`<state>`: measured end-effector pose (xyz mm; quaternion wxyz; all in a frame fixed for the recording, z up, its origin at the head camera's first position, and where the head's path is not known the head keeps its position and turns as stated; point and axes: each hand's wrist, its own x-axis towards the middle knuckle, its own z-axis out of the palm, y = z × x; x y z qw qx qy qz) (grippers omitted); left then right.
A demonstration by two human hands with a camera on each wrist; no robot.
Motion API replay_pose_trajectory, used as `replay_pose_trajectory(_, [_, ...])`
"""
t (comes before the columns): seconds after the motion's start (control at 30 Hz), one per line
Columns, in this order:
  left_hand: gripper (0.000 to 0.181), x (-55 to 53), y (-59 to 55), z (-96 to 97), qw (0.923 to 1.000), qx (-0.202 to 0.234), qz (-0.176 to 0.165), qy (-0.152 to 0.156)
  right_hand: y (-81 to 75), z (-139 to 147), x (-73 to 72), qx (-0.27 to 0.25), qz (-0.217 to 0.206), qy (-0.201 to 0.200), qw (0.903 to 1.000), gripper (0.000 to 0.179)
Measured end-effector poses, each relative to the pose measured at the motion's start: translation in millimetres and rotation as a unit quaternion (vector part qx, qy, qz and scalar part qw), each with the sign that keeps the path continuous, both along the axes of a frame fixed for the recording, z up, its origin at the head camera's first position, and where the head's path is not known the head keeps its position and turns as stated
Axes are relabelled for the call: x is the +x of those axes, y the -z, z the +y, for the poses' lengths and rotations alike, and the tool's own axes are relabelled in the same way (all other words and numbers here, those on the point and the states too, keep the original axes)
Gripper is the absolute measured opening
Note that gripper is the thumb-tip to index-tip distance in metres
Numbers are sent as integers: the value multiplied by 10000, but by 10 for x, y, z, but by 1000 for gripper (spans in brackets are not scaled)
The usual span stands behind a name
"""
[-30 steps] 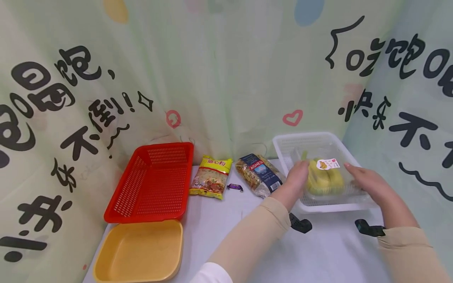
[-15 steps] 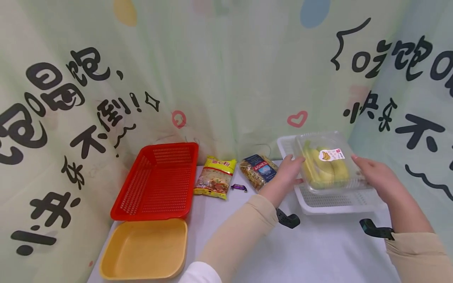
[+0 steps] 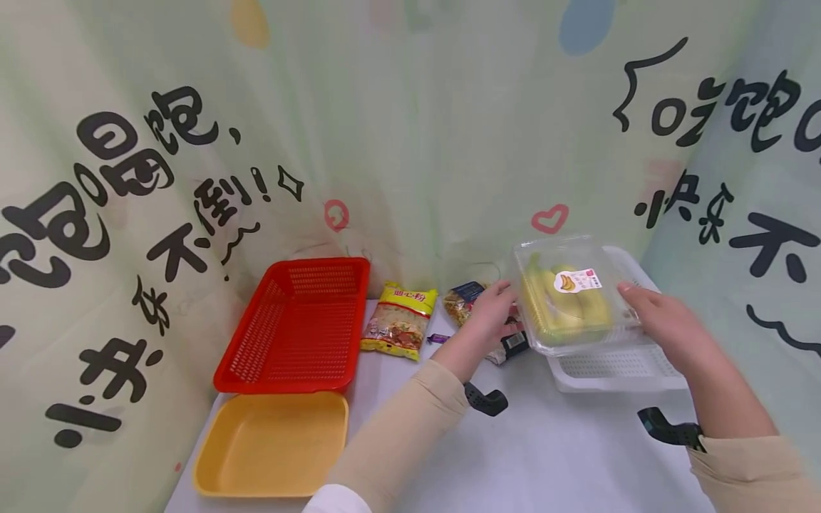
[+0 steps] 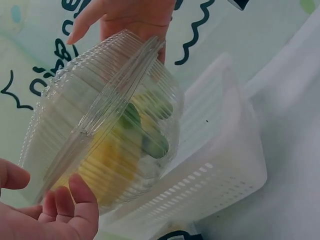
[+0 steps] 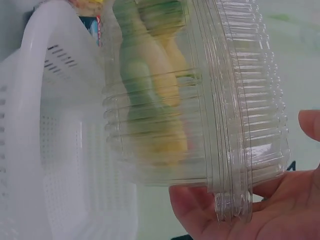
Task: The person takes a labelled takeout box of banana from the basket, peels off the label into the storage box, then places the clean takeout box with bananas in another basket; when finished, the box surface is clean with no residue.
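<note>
In the head view we see the clear fruit box (image 3: 571, 306), lifted but not yet set down, partly over the white basket (image 3: 631, 367); in the left wrist view our left hand (image 4: 65, 217) curls narrowly on its edge; in the right, our right hand (image 5: 280, 207) cups its rim, thumb spread.
</note>
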<state>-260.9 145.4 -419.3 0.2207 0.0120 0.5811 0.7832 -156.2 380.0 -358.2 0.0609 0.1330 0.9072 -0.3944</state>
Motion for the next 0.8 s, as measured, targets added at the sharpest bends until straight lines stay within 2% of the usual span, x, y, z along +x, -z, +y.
replay_pose_trajectory(0.13, [44, 29, 18, -203, 9999, 66, 29, 99, 56, -141, 6, -342, 118, -123, 9993, 90])
replay_pose_trajectory(0.27, [42, 75, 30, -378, 9994, 13, 228, 242, 107, -271, 16, -622, 286, -274, 9973, 87])
replay_pose_trajectory(0.33, [41, 99, 45, -460, 9991, -134, 316, 249, 129, -338, 17, -627, 344, -358, 9968, 86])
replay_pose_trajectory(0.53, [46, 198, 100, -705, 9953, -836, 478, 25, 197, -571, -10, -575, 358, -489, 9965, 85])
replay_pose_trajectory(0.67, [58, 255, 160, -852, 9960, -703, 540, 105, 252, -737, -14, -585, 363, -493, 9964, 84])
replay_pose_trajectory(0.8, [76, 294, 239, -991, 9983, -423, 308, 266, 311, -902, -11, -594, 497, -556, 9954, 82])
